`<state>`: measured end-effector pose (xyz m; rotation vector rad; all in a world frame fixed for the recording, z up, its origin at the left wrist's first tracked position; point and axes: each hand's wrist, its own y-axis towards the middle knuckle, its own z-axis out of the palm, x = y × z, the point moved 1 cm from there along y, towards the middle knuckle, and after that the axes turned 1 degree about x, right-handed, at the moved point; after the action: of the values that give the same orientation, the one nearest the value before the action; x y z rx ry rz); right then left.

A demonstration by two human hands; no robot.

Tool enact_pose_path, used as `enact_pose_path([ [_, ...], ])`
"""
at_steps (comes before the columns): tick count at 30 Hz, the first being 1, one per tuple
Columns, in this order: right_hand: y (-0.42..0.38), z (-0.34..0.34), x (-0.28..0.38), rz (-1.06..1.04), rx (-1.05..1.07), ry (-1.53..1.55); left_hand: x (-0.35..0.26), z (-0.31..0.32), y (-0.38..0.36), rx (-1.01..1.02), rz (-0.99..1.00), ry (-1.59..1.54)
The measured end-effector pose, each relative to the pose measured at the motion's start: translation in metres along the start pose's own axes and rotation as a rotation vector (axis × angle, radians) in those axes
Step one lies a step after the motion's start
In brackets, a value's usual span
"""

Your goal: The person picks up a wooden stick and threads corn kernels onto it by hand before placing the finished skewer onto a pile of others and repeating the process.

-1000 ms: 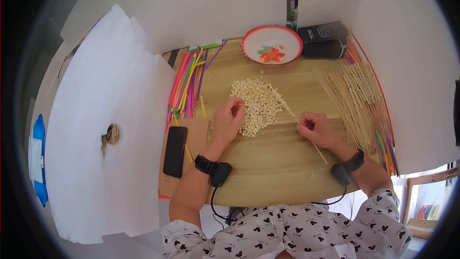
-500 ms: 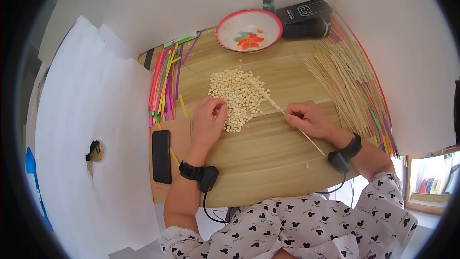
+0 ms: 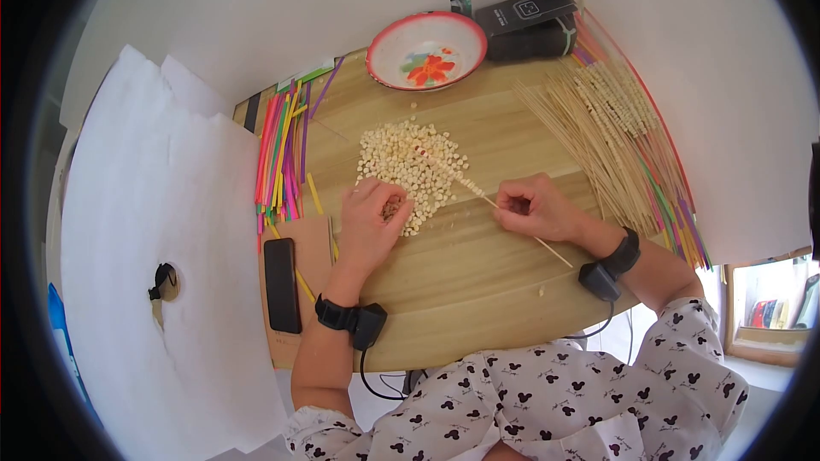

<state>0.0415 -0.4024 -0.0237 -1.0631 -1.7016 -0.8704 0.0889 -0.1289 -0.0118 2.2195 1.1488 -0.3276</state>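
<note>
the person wears a white shirt (image 3: 530, 401) scattered with black mouse-head shapes and fine dark squiggles like script. the left sleeve (image 3: 320, 433) and right sleeve (image 3: 696, 358) of the shirt are short and loose. farther from the shirt than these, behind the bare left hand (image 3: 367, 224) and right hand (image 3: 542, 208), sit a black left wrist strap (image 3: 334, 314) and right wrist strap (image 3: 629, 248), each with a blocky black box (image 3: 370, 324) and a thin black cable (image 3: 366, 372) curving shirtward.
</note>
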Motion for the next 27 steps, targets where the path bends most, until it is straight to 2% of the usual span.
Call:
enact_pose_path([
  [3,-0.001,0.000,0.001,-0.021,0.019,0.008,0.003,0.000,-0.001,0.020,0.055,0.062],
  [6,-0.002,-0.002,0.004,-0.024,0.083,-0.017,0.007,-0.002,-0.003,0.088,0.015,0.086],
  [10,-0.001,-0.001,0.005,-0.037,0.100,-0.029,0.006,-0.002,-0.003,0.073,-0.036,0.124],
  [16,-0.001,-0.002,0.004,-0.015,0.114,0.009,0.013,0.001,-0.002,0.028,-0.051,0.023],
  [19,-0.002,-0.002,0.006,0.012,0.138,0.043,0.017,0.000,-0.003,0.024,-0.145,-0.084],
  [21,-0.002,-0.003,0.008,0.028,0.168,0.065,0.023,0.001,-0.003,-0.008,-0.299,-0.321],
  [22,-0.003,-0.002,0.008,0.057,0.187,0.105,0.025,0.000,-0.003,-0.016,-0.300,-0.316],
  [24,-0.003,-0.003,0.010,0.075,0.214,0.143,0.029,-0.002,-0.001,-0.134,-0.489,-0.828],
  [25,-0.003,-0.004,0.011,0.077,0.216,0.141,0.030,-0.004,0.001,-0.146,-0.486,-0.821],
  [27,-0.001,-0.003,0.011,0.075,0.224,0.141,0.031,-0.007,0.002,-0.171,-0.615,-1.096],
])
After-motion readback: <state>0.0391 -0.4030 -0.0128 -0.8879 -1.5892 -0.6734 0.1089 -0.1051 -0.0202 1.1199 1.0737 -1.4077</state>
